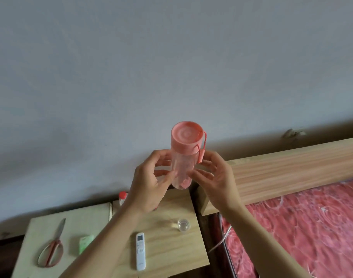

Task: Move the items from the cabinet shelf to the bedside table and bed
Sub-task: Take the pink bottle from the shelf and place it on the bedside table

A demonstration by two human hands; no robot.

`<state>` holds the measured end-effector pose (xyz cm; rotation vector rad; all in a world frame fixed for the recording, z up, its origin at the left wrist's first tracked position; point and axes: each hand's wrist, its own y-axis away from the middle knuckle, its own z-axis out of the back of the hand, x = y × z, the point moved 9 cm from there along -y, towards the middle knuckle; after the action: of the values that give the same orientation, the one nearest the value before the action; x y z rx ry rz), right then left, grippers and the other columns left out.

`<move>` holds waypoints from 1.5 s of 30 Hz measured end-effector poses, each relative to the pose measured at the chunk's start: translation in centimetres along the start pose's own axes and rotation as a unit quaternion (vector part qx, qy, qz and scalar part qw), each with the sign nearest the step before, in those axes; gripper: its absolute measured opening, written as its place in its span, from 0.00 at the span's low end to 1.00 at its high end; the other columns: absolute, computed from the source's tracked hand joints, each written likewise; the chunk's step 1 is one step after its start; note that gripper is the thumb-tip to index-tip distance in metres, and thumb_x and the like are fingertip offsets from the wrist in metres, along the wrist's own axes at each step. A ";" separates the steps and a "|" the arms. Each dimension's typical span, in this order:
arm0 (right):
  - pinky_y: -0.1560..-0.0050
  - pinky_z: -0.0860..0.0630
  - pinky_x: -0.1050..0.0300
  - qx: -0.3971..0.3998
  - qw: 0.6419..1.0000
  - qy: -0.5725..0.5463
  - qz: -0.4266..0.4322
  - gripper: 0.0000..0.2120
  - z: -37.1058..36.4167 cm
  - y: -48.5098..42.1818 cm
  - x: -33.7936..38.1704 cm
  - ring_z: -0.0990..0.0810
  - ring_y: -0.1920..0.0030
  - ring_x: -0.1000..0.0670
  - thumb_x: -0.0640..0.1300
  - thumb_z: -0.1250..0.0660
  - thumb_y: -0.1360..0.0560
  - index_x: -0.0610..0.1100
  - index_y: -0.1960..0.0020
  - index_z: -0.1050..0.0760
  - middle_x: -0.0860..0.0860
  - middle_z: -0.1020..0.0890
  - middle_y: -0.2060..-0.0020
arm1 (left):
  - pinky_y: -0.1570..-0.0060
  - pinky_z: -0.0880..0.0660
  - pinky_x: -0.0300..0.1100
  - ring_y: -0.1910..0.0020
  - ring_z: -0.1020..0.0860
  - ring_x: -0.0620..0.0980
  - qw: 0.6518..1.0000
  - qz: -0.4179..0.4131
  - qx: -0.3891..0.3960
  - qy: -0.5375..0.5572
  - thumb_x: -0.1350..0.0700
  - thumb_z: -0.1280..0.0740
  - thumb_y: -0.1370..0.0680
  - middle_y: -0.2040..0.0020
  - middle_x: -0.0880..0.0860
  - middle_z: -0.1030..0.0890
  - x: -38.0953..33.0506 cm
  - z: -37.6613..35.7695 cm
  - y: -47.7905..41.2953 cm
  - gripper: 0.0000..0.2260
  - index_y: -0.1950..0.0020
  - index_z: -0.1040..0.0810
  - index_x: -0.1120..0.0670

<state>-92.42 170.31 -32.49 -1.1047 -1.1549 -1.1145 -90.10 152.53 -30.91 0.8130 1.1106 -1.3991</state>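
A pair of red-handled metal scissors (50,245) lies flat at the far left of the pale wooden bench (167,247), with a small light-green packet (84,244) just beside it on the right. Further right, a slim white remote control (140,251) lies near the front edge. A small red-capped bottle (122,196) stands at the back, partly hidden by the left forearm. The left hand (149,185) and the right hand (215,177) both hold a clear plastic bottle with a pink lid (183,155), fingers curled round its clear body from either side. It is in the air above the back of the bench, roughly upright, lid on, with a pink strap hanging at its right. A small clear drinking glass (183,225) stands on the bench below. To the right are a light wooden headboard (292,167) and the bed with a pink patterned cover (312,227).
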 end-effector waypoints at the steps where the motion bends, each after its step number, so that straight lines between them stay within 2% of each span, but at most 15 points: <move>1: 0.41 0.18 0.45 -0.004 1.000 0.005 -0.002 0.18 -0.2 -0.4 -1.2 0.16 0.42 0.48 0.38 0.22 0.29 0.47 0.42 0.22 0.50 0.14 0.47 | 0.52 0.26 0.25 0.46 0.19 0.38 1.000 0.001 0.005 0.005 0.62 0.26 0.25 0.45 0.47 0.17 1.4 -0.4 -0.4 0.16 0.39 0.23 0.53; 7: 0.42 0.18 0.42 -0.032 0.999 0.007 -0.030 0.19 -0.9 -2.1 -8.6 0.17 0.42 0.43 0.36 0.23 0.29 0.45 0.42 0.23 0.46 0.15 0.47 | 0.52 0.25 0.27 0.46 0.18 0.40 0.999 0.011 0.030 0.027 0.62 0.26 0.25 0.45 0.47 0.17 9.1 -2.9 -2.1 0.16 0.39 0.23 0.53; 11: 0.43 0.18 0.48 -0.042 0.998 0.008 -0.046 0.18 -1.2 -2.8 -13.4 0.17 0.43 0.48 0.32 0.24 0.29 0.45 0.42 0.23 0.50 0.15 0.49 | 0.52 0.23 0.31 0.46 0.18 0.42 0.999 0.012 0.029 0.036 0.61 0.26 0.25 0.46 0.46 0.17 13.7 -4.5 -2.6 0.16 0.41 0.23 0.48; 13: 0.44 0.18 0.52 -0.043 0.998 0.010 -0.051 0.19 -1.5 -3.1 -15.8 0.17 0.45 0.50 0.31 0.25 0.28 0.44 0.42 0.24 0.51 0.15 0.49 | 0.58 0.21 0.38 0.48 0.17 0.44 0.998 0.019 0.029 0.045 0.60 0.27 0.25 0.46 0.44 0.17 16.4 -5.3 -2.5 0.16 0.41 0.24 0.45; 16: 0.43 0.18 0.52 -0.048 0.997 0.015 -0.053 0.21 -2.1 -3.3 -19.6 0.17 0.43 0.47 0.30 0.26 0.28 0.42 0.39 0.25 0.47 0.17 0.45 | 0.69 0.27 0.32 0.55 0.17 0.43 0.997 0.034 0.030 0.057 0.60 0.28 0.24 0.46 0.46 0.17 20.5 -6.8 -2.2 0.15 0.40 0.24 0.46; 17: 0.42 0.18 0.50 -0.047 0.997 0.017 -0.055 0.21 -2.3 -3.3 -21.0 0.18 0.42 0.46 0.30 0.26 0.28 0.42 0.38 0.26 0.47 0.17 0.44 | 0.68 0.26 0.32 0.54 0.17 0.43 0.997 0.035 0.030 0.060 0.61 0.28 0.23 0.46 0.46 0.17 21.6 -7.3 -2.0 0.16 0.39 0.24 0.48; 19: 0.40 0.18 0.46 -0.048 0.997 0.014 -0.064 0.21 -2.7 -3.2 -24.0 0.18 0.40 0.44 0.30 0.26 0.27 0.41 0.37 0.26 0.46 0.17 0.43 | 0.56 0.19 0.39 0.48 0.16 0.44 0.997 0.031 0.028 0.059 0.62 0.28 0.23 0.45 0.47 0.17 24.3 -8.2 -1.8 0.17 0.36 0.25 0.51; 21: 0.40 0.19 0.46 -0.050 0.996 0.012 -0.073 0.20 -2.9 -3.2 -26.8 0.18 0.39 0.44 0.31 0.26 0.27 0.40 0.38 0.26 0.45 0.17 0.43 | 0.43 0.20 0.48 0.43 0.17 0.47 0.998 0.025 0.030 0.052 0.61 0.28 0.24 0.45 0.49 0.17 27.1 -9.4 -1.5 0.18 0.35 0.25 0.52; 23: 0.42 0.18 0.51 -0.054 0.995 0.013 -0.080 0.19 -2.9 -3.3 -29.4 0.18 0.40 0.46 0.32 0.26 0.26 0.40 0.38 0.26 0.46 0.17 0.44 | 0.39 0.22 0.53 0.41 0.18 0.51 0.998 0.023 0.035 0.044 0.60 0.28 0.24 0.44 0.50 0.18 29.8 -10.6 -1.3 0.17 0.36 0.26 0.51; 26: 0.46 0.18 0.56 -0.054 0.995 0.025 -0.086 0.20 -3.0 -3.6 -32.7 0.18 0.40 0.47 0.32 0.25 0.28 0.42 0.39 0.25 0.46 0.16 0.45 | 0.39 0.22 0.49 0.41 0.19 0.49 0.998 0.037 0.044 0.036 0.60 0.28 0.23 0.45 0.51 0.18 33.3 -12.2 -1.3 0.16 0.37 0.27 0.53; 30: 0.43 0.17 0.47 -0.050 0.993 0.056 -0.094 0.20 -2.9 -4.4 -37.1 0.17 0.42 0.45 0.35 0.23 0.29 0.43 0.40 0.24 0.47 0.16 0.47 | 0.41 0.20 0.52 0.41 0.18 0.52 0.997 0.049 0.040 0.038 0.62 0.29 0.24 0.45 0.54 0.19 37.4 -14.0 -1.3 0.15 0.39 0.27 0.54; 35: 0.41 0.19 0.41 -0.054 0.989 0.090 -0.100 0.18 -2.4 -4.7 -41.5 0.15 0.47 0.45 0.38 0.23 0.30 0.43 0.43 0.23 0.48 0.16 0.52 | 0.43 0.19 0.49 0.42 0.18 0.48 0.997 0.061 0.029 0.047 0.59 0.30 0.23 0.46 0.50 0.18 40.5 -15.9 -0.9 0.14 0.42 0.28 0.48; 39: 0.42 0.19 0.41 -0.052 0.987 0.102 -0.112 0.17 -2.5 -4.8 -44.1 0.15 0.49 0.45 0.39 0.23 0.29 0.43 0.43 0.23 0.46 0.15 0.53 | 0.44 0.20 0.44 0.44 0.18 0.47 0.996 0.071 0.025 0.037 0.61 0.30 0.23 0.47 0.49 0.18 42.8 -16.7 -0.6 0.14 0.42 0.28 0.49; 42: 0.41 0.20 0.41 -0.051 0.986 0.112 -0.117 0.19 -2.9 -5.0 -45.7 0.15 0.49 0.46 0.38 0.23 0.32 0.43 0.44 0.23 0.47 0.15 0.53 | 0.49 0.22 0.33 0.45 0.17 0.50 0.997 0.075 0.015 0.024 0.64 0.30 0.23 0.48 0.54 0.17 44.2 -16.9 -0.6 0.14 0.43 0.28 0.52; 45: 0.40 0.20 0.45 -0.051 0.985 0.104 -0.127 0.20 -3.2 -5.2 -46.8 0.15 0.48 0.48 0.34 0.23 0.32 0.41 0.43 0.23 0.47 0.15 0.52 | 0.47 0.21 0.37 0.45 0.17 0.48 0.996 0.087 0.010 0.016 0.67 0.32 0.24 0.48 0.51 0.18 45.2 -17.3 -0.5 0.16 0.43 0.29 0.50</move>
<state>-100.62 169.92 -79.01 -0.9079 -1.1026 -1.4664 -99.10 153.60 -78.43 0.9272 1.0257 -1.2584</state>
